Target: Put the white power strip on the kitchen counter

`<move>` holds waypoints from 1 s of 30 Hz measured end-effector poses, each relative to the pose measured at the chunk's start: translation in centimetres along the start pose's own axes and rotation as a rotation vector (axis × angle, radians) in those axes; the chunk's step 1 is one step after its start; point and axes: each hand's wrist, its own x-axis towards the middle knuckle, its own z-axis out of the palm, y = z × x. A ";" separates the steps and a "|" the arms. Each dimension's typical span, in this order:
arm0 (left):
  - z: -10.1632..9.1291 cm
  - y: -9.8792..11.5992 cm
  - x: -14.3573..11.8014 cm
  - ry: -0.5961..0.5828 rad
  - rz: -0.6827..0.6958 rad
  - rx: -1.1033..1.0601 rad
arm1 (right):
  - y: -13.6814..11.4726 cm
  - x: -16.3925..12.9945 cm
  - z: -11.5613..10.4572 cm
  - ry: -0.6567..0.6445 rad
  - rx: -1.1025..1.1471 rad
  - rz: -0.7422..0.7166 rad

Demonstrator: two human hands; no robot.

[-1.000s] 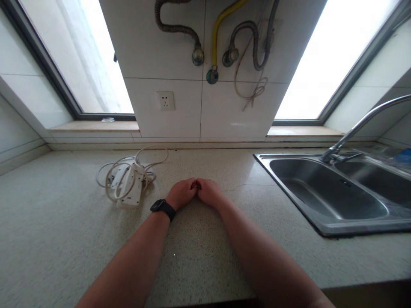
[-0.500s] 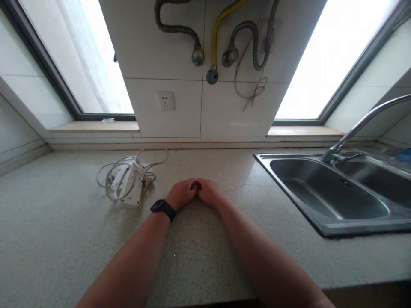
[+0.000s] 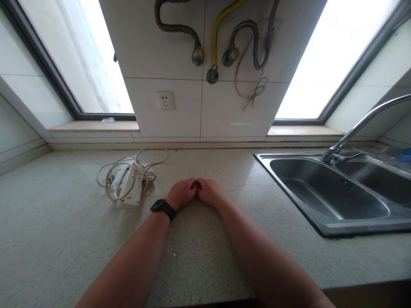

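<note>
My left hand (image 3: 181, 192) and my right hand (image 3: 209, 191) rest on the speckled stone countertop (image 3: 195, 265), both curled into fists. Their knuckles meet at the middle, and I see nothing held in either. A black watch (image 3: 163, 208) is strapped round my left wrist. Just left of that hand lie white power strips (image 3: 133, 188) with their pale cord (image 3: 111, 194) looped loosely over them.
On the right a steel double-bowl sink (image 3: 321, 192) is set into the counter, with a curved faucet (image 3: 359, 124) behind it. A wall socket (image 3: 166, 101) and a yellow gas hose (image 3: 215, 38) are on the tiled wall between two bright windows.
</note>
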 end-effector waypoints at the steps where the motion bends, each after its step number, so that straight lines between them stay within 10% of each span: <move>1: 0.0 0.0 0.0 0.002 0.000 0.001 | 0.0 0.0 0.0 -0.001 -0.001 0.000; 30: -0.3 0.3 0.0 -0.028 -0.020 0.002 | -0.1 -0.1 -0.1 0.000 0.014 0.003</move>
